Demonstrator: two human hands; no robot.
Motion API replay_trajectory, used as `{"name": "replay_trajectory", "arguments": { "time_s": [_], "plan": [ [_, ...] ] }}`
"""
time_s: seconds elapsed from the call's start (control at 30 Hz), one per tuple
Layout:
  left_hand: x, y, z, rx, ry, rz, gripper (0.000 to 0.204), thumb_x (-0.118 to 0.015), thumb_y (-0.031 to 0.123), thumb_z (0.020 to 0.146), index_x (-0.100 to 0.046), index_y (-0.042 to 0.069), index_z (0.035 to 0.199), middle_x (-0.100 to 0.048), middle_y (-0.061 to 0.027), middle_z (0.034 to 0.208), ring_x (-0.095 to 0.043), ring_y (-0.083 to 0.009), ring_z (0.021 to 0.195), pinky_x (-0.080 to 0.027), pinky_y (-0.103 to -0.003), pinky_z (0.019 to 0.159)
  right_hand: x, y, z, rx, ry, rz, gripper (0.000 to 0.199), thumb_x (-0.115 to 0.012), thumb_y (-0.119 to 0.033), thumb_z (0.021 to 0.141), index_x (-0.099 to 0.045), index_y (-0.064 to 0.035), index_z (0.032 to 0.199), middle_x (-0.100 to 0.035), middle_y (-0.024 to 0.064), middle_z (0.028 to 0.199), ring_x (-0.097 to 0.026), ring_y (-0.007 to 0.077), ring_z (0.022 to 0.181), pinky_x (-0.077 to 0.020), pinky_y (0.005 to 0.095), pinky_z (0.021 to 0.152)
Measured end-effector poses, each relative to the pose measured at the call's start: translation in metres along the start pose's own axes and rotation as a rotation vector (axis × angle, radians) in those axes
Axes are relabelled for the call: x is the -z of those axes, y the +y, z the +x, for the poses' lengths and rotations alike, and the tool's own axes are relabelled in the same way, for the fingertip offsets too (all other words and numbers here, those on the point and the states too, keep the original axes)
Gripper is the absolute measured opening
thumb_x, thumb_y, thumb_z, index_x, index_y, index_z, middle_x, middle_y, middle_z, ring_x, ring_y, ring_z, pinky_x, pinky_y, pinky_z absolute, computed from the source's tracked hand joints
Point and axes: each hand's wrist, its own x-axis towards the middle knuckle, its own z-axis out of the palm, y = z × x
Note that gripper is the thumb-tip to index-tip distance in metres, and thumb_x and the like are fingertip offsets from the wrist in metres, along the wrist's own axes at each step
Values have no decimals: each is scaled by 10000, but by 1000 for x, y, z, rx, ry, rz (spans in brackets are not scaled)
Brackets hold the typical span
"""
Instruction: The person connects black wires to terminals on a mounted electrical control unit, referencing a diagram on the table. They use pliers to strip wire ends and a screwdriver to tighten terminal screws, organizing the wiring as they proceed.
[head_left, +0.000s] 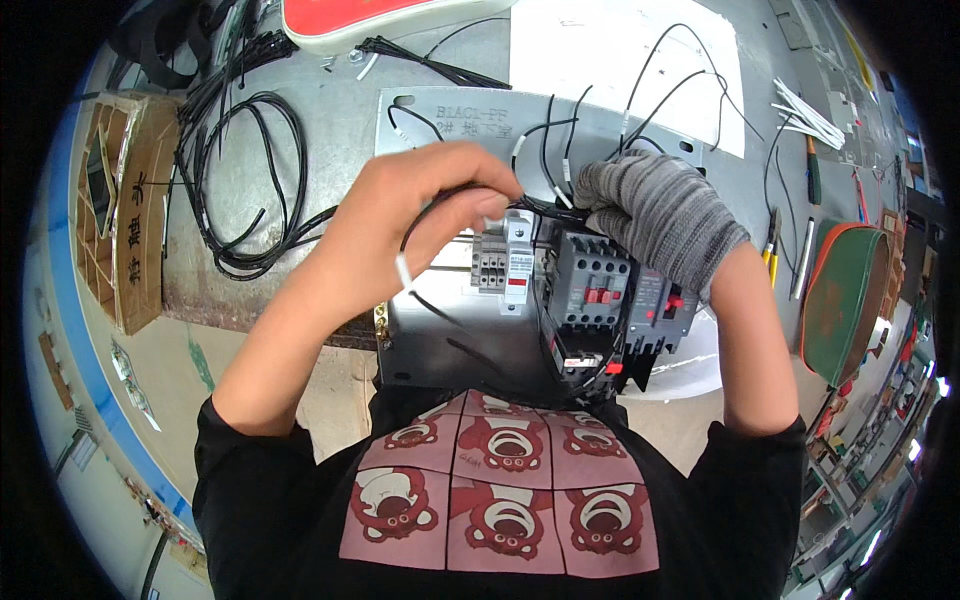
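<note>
My bare left hand (pixel 430 200) pinches a black wire (pixel 412 232) that carries a white marker sleeve and hangs down in front of the palm. My right hand (pixel 660 205), in a grey knit glove, is closed around the black wire bundle (pixel 550 207) running across the metal mounting plate (pixel 425 350). Below the hands, the plate bears grey terminal blocks (pixel 488 268), a white fuse holder (pixel 519 262), a contactor (pixel 592 285) with a relay (pixel 578 350) under it, and a circuit breaker (pixel 660 305). Several loose wire ends stick up beyond the bundle.
Coiled black cable (pixel 300 170) lies to the left beside a cardboard box (pixel 135 210). Black cable ties (pixel 430 62) and a white paper sheet (pixel 570 50) are at the back. On the right are white strips (pixel 808 115), a screwdriver (pixel 813 170), yellow-handled pliers (pixel 773 245) and a green case (pixel 845 300).
</note>
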Motion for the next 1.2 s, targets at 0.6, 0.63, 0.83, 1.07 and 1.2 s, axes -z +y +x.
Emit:
{"name": "replay_trajectory", "arguments": {
  "time_s": [0.6,0.63,0.83,1.07,1.2],
  "plan": [
    [-87,-11,-76,-430,140,449,329,-623,-33,686,-642,17,1011,-602,-86,847,-600,-250,747,-492,-340,634,1,-20,11,-33,-148,79,199,-550,-161,899,-680,-86,1030,-684,139,967,-650,308,903,-512,378,822],
    [-93,-11,-83,-394,138,462,339,-623,-30,689,-641,19,1023,-604,-87,871,-602,-248,760,-493,-338,636,1,-23,17,-34,-169,76,200,-550,-161,899,-679,-88,1034,-683,139,966,-648,310,904,-510,378,826],
    [-70,-10,-82,-335,337,447,423,-554,-66,686,-610,11,1098,-597,-130,953,-588,-326,844,-485,-412,778,-6,-25,23,4,-109,121,215,-545,-151,899,-669,-80,1058,-679,145,975,-639,322,918,-502,379,842],
    [-40,-11,-36,-111,43,468,386,-488,120,847,-537,-5,1209,-534,-157,1032,-482,-345,986,-410,-404,880,-1,-11,18,86,-188,232,271,-537,-7,812,-662,-53,1049,-669,155,980,-635,325,911,-502,365,831],
    [-31,-5,-19,-69,-81,496,369,-517,225,882,-573,15,1179,-513,-126,921,-486,-312,900,-408,-394,803,0,-11,-17,-105,270,150,274,-538,43,762,-681,-59,971,-670,135,923,-625,317,896,-492,394,864]
  ]
}}
